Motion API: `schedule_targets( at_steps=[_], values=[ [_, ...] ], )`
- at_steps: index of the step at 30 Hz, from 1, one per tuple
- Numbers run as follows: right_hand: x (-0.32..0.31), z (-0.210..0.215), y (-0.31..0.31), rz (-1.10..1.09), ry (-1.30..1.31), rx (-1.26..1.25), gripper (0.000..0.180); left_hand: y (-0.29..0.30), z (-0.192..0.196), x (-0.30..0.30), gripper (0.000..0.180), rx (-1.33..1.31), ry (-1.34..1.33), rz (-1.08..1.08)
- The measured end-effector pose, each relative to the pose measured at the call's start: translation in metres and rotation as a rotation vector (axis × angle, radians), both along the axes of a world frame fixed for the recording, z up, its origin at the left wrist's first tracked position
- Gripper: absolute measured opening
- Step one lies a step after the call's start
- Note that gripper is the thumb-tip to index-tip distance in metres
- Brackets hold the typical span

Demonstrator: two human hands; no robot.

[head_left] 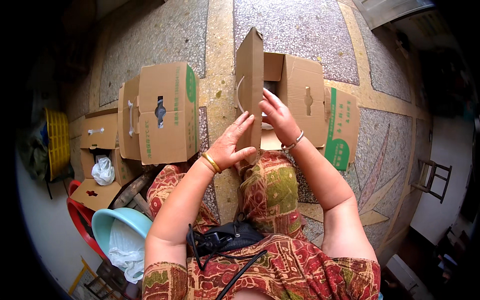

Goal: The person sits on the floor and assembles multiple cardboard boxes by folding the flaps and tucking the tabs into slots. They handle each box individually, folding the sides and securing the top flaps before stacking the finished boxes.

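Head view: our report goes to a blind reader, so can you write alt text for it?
A seated person's left hand and right hand press on either side of an upright flap of an open cardboard box on a speckled stone floor. A closed box stands to the left, and beyond it another open box holds a white bag.

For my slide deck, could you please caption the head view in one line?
Seated person's left hand and right hand press an upright flap of an open cardboard box; a closed box stands beside.

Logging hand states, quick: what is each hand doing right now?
Left hand: open, fingers flat against the upright cardboard flap.
Right hand: open, touching the flap's other side; grips nothing.
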State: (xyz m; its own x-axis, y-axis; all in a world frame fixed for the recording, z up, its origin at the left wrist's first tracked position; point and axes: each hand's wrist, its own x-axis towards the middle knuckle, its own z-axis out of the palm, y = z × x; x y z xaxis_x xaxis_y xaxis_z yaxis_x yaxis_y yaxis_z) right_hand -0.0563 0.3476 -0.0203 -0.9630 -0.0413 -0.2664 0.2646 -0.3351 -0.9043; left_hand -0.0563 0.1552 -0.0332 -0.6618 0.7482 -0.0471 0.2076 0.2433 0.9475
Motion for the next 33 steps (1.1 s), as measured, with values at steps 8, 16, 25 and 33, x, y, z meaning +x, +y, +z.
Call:
schedule_targets(
  at_steps=[8,16,25,33],
  values=[
    [-0.007,-0.007,0.031,-0.126,-0.185,0.001,0.037,-0.016,0.011,0.001,0.07,-0.138,-0.058,-0.039],
    [0.0,0.01,-0.017,-0.02,0.264,0.986,0.071,-0.022,0.007,0.016,0.068,-0.051,-0.246,-0.077],
    [-0.015,-0.006,0.003,0.078,0.212,1.127,0.072,-0.031,0.018,0.013,0.063,-0.17,-0.325,-0.147],
    [0.003,-0.053,0.066,0.045,0.08,1.201,0.077,-0.064,0.008,0.019,0.058,-0.325,-0.229,-0.072]
  ],
)
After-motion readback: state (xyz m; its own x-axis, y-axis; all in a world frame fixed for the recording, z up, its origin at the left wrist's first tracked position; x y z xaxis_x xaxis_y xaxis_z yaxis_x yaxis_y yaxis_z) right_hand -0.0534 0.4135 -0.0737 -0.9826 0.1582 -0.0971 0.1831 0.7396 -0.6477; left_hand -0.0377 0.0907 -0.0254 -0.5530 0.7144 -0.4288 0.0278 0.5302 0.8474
